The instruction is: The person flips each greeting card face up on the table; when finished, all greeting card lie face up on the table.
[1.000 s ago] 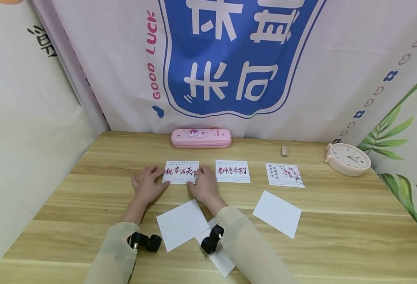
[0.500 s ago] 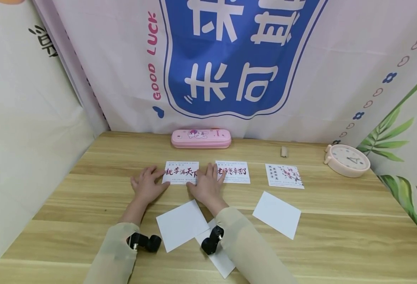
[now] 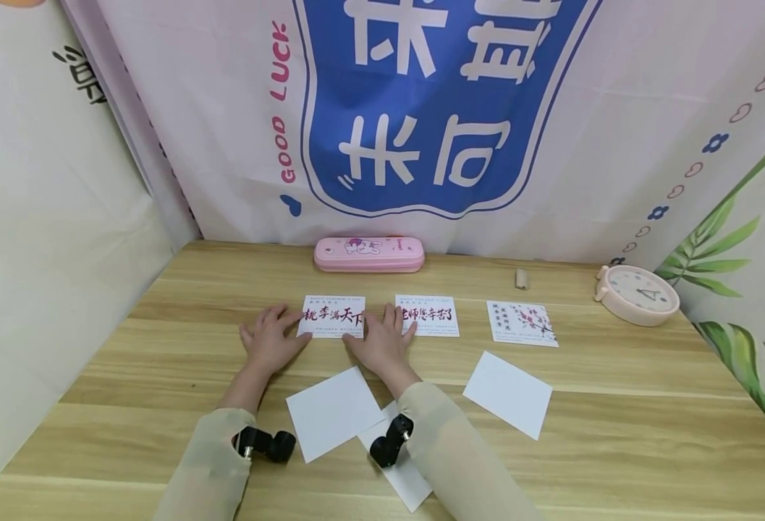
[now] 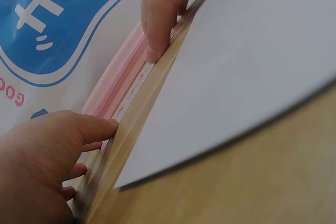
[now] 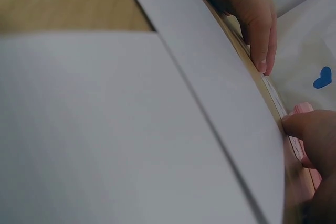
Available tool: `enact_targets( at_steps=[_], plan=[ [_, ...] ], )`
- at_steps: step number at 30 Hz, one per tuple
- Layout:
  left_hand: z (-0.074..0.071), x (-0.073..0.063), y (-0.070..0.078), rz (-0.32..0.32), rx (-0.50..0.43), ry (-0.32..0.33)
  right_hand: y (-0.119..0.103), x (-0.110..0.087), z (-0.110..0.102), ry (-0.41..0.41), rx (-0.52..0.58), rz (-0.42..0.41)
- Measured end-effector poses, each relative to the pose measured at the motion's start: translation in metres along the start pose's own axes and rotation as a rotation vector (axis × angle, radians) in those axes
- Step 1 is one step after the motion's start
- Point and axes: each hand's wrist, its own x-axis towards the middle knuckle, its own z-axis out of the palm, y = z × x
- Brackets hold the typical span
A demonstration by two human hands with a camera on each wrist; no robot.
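Note:
A white card with dark red characters (image 3: 331, 318) lies flat on the table between my two hands. My left hand (image 3: 273, 340) rests at its left edge, thumb at the lower left corner and fingers spread. At its right edge is my right hand (image 3: 380, 344), thumb near the lower right corner. The right hand's other fingers reach over the left edge of a second red-lettered card (image 3: 430, 318). In the left wrist view the left thumb (image 4: 97, 128) touches the first card's edge. In the right wrist view the right thumb (image 5: 300, 124) is at the card too.
A card with a blossom picture (image 3: 522, 323) lies to the right. Blank white cards (image 3: 335, 414) lie nearer, two overlapping, and another (image 3: 509, 394) sits apart. Behind are a pink pencil case (image 3: 369, 255), a small beige piece (image 3: 521, 278) and a pink clock (image 3: 637, 293).
My right hand's fingers have spread to the right, from the first card's edge onto the second card's left part. My left hand and the cards stay where they were.

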Motion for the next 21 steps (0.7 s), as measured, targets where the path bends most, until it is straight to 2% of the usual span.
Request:
enact_targets(
  at_steps=[9, 21],
  plan=[
    [0.0001, 0.0006, 0.0004, 0.009, 0.014, -0.001, 0.0011, 0.0011, 0.0009, 0.005, 0.003, 0.007],
    [0.0017, 0.0007, -0.0018, 0.029, 0.068, -0.044, 0.0002, 0.0011, 0.0002, -0.009, -0.051, 0.017]
  ],
)
